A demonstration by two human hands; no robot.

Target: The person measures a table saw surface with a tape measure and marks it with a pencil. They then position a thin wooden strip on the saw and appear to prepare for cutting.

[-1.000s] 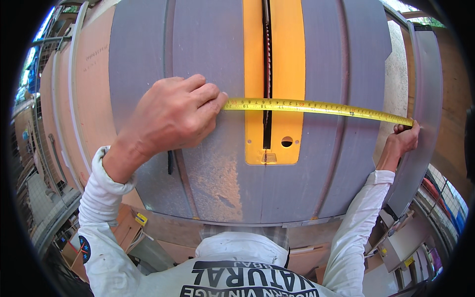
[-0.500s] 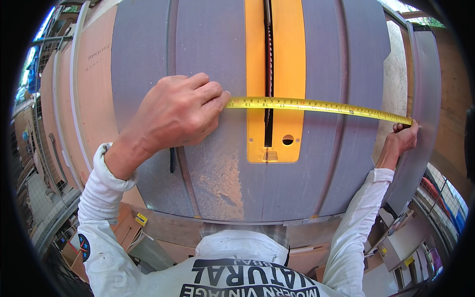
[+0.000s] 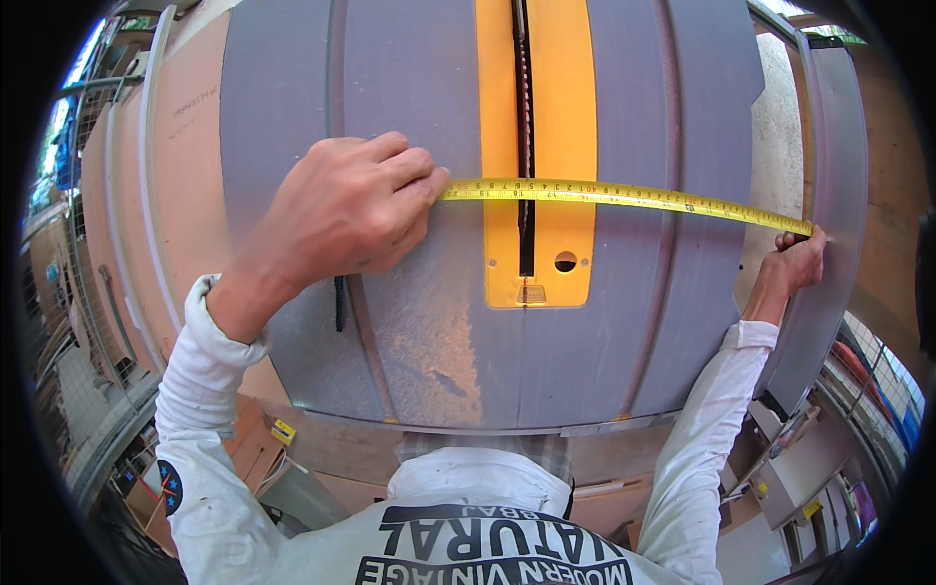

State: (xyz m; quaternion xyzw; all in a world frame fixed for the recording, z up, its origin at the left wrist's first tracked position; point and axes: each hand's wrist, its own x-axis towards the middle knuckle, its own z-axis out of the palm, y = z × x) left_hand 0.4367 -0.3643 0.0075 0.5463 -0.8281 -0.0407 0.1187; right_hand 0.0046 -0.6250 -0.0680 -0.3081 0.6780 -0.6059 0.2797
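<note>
Here a yellow steel measuring tape (image 3: 624,197) stretches flat across the grey table-saw bench (image 3: 409,322), crossing the orange rectangular throat plate (image 3: 561,146) and its dark blade slot. The left hand (image 3: 341,210) pinches the tape left of the plate; the right hand (image 3: 795,263), grip closed, holds its far end at the bench's right edge.

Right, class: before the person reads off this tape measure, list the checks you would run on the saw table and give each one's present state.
1. Tape measure stretched flat across the table saw top: ok.
2. Left hand pins the tape on the table: ok.
3. Right hand holds the far end at the fence: ok.
4. Tape crosses the saw blade in the yellow insert: ok.
5. Blade stopped: cannot tell.
6. Tape square to the blade: not ok, it slants slightly.
</note>
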